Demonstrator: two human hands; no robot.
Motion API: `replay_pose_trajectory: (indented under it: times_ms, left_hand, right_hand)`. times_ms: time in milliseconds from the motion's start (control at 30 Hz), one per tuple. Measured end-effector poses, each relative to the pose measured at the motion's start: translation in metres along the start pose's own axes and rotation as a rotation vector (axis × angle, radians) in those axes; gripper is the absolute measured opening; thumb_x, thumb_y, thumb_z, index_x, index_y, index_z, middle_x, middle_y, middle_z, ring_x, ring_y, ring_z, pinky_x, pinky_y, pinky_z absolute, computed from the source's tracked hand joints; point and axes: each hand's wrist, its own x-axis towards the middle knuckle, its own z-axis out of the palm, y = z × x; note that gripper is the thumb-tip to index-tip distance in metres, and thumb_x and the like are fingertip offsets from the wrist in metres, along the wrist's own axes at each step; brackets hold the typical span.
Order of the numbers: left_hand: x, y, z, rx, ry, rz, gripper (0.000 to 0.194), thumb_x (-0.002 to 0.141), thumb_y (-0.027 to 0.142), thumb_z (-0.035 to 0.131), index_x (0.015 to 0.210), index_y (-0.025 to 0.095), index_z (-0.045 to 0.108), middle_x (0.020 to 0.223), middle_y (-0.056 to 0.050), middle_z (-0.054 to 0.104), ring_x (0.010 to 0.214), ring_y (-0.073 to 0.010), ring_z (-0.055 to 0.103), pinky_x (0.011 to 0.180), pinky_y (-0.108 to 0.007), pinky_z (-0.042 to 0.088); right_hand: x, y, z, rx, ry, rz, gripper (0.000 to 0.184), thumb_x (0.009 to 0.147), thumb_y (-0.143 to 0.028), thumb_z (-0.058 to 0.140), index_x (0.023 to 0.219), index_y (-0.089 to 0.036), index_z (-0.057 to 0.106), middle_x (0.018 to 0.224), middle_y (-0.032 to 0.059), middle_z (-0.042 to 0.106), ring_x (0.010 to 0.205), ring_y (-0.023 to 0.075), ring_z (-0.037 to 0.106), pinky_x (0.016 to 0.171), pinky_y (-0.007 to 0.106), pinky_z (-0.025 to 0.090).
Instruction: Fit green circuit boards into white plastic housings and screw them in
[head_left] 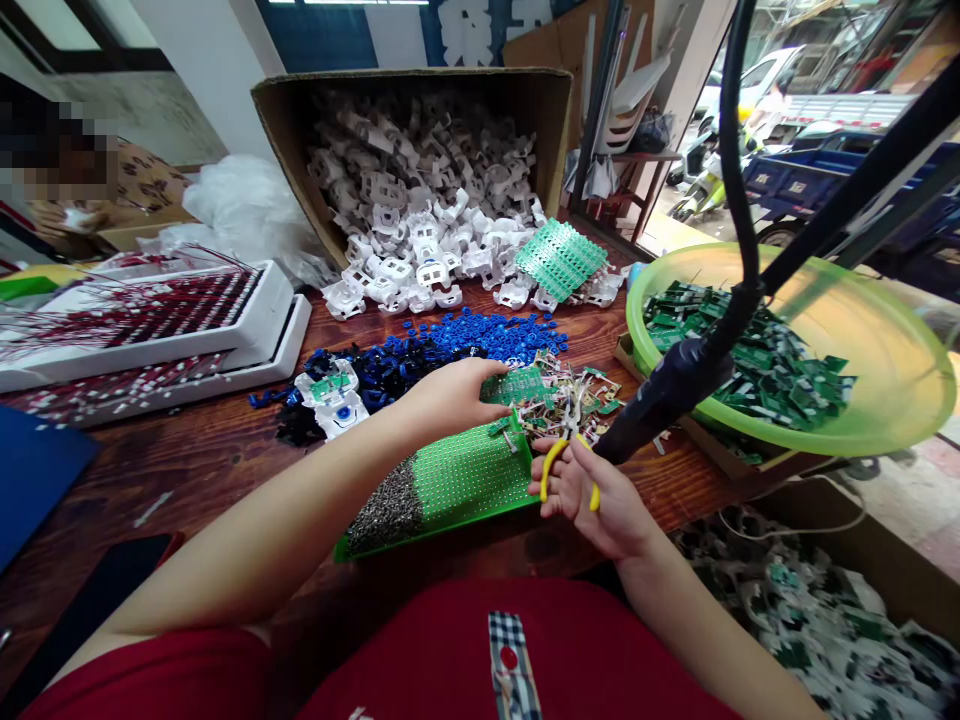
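My left hand [461, 392] reaches over the middle of the table, thumb and fingers closed on the edge of a green circuit board panel [521, 383]. Yellow-handled pliers [553, 468] sit in my right hand [596, 495], their metal jaws pointing away from me near the board. Between the hands and my body lies a green perforated tray [469, 470] with many tiny metal screws [386, 508] at its left end. Small board pieces and pale connectors [559, 395] are heaped just behind the tray. A white housing [334, 398] with a green board rests to the left.
A tipped carton [289, 165] spills white plastic housings [420, 240]; stacked green panels [562, 258] lie beside them. Blue small parts [480, 335] are piled behind my left hand. At right, a yellow-green basin [892, 345] holds boards, with a black pole [667, 395] before it. White trays [259, 310] carry red wires.
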Motion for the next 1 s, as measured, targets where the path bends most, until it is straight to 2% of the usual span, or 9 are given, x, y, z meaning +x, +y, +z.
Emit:
replay_pose_trajectory:
  times_ms: [133,267,367,467,567,667,733,833,1000]
  left_hand:
    - [0.004,0.005,-0.001,0.021,-0.001,0.028,0.055,0.073,0.041,0.057,0.123,0.018,0.049,0.119,-0.007,0.059,0.108,-0.0221,0.054,0.092,-0.032,0.041]
    - [0.004,0.009,-0.005,0.051,-0.016,0.058,0.053,0.074,0.04,0.056,0.123,0.019,0.05,0.114,-0.007,0.061,0.104,-0.0213,0.056,0.088,-0.03,0.043]
    - [0.001,0.011,-0.008,0.087,-0.024,0.065,0.052,0.075,0.04,0.056,0.122,0.02,0.05,0.113,-0.006,0.061,0.102,-0.0213,0.056,0.087,-0.03,0.043]
    - [-0.002,0.016,-0.008,0.138,-0.018,0.06,0.049,0.075,0.038,0.056,0.12,0.019,0.051,0.114,-0.008,0.06,0.105,-0.0236,0.054,0.09,-0.033,0.042]
    - [-0.006,0.025,-0.003,0.191,0.008,0.026,0.043,0.076,0.035,0.055,0.115,0.017,0.053,0.112,-0.011,0.06,0.104,-0.0264,0.055,0.086,-0.036,0.044]
    - [-0.007,0.035,0.003,0.234,0.029,-0.02,0.033,0.077,0.032,0.052,0.105,0.015,0.056,0.102,-0.012,0.062,0.095,-0.0277,0.058,0.078,-0.038,0.047]
    - [-0.007,0.041,0.005,0.251,0.036,-0.048,0.027,0.077,0.031,0.052,0.096,0.014,0.059,0.093,-0.013,0.063,0.087,-0.0277,0.06,0.073,-0.038,0.048]
    - [-0.005,0.044,0.004,0.245,0.046,-0.064,0.027,0.076,0.031,0.053,0.096,0.013,0.059,0.092,-0.013,0.063,0.086,-0.0282,0.061,0.073,-0.038,0.048]
    - [0.002,0.027,0.001,0.147,0.025,0.006,0.049,0.074,0.04,0.056,0.118,0.02,0.051,0.115,-0.006,0.061,0.105,-0.0237,0.055,0.089,-0.034,0.043]
  right_hand:
    - [0.0,0.008,0.001,-0.142,0.051,0.022,0.041,0.078,-0.054,0.048,0.099,-0.018,0.047,0.079,0.0022,0.049,0.066,0.011,0.053,0.045,0.017,0.035]
    - [0.001,0.012,0.001,-0.316,0.094,0.007,0.043,0.078,-0.058,0.044,0.094,-0.018,0.045,0.074,0.0001,0.047,0.058,0.0088,0.05,0.042,0.017,0.029]
    - [0.004,0.015,-0.002,-0.481,0.148,-0.017,0.04,0.081,-0.058,0.039,0.087,-0.019,0.043,0.069,-0.0015,0.046,0.054,0.0088,0.046,0.046,0.02,0.031]
    - [0.005,0.016,-0.004,-0.679,0.253,-0.051,0.035,0.083,-0.055,0.037,0.08,-0.02,0.041,0.065,-0.0023,0.045,0.057,0.0111,0.043,0.055,0.023,0.033]
    - [0.006,0.013,-0.005,-0.846,0.407,-0.061,0.028,0.083,-0.048,0.041,0.077,-0.021,0.04,0.067,-0.001,0.045,0.062,0.0139,0.043,0.059,0.026,0.029]
    - [0.008,0.011,-0.005,-0.91,0.53,-0.058,0.023,0.082,-0.042,0.046,0.077,-0.02,0.039,0.076,0.0023,0.046,0.069,0.0164,0.045,0.06,0.026,0.025]
    - [0.01,0.013,-0.005,-0.884,0.558,-0.064,0.023,0.081,-0.041,0.048,0.078,-0.02,0.038,0.079,0.0033,0.046,0.072,0.0171,0.045,0.06,0.025,0.025]
    - [0.011,0.017,-0.006,-0.74,0.465,-0.072,0.028,0.08,-0.046,0.048,0.078,-0.02,0.037,0.074,0.0008,0.043,0.067,0.014,0.044,0.057,0.023,0.028]
    - [0.005,0.013,-0.005,-0.319,0.1,-0.012,0.039,0.079,-0.06,0.033,0.084,-0.022,0.037,0.064,-0.0032,0.038,0.047,0.009,0.037,0.039,0.019,0.024]
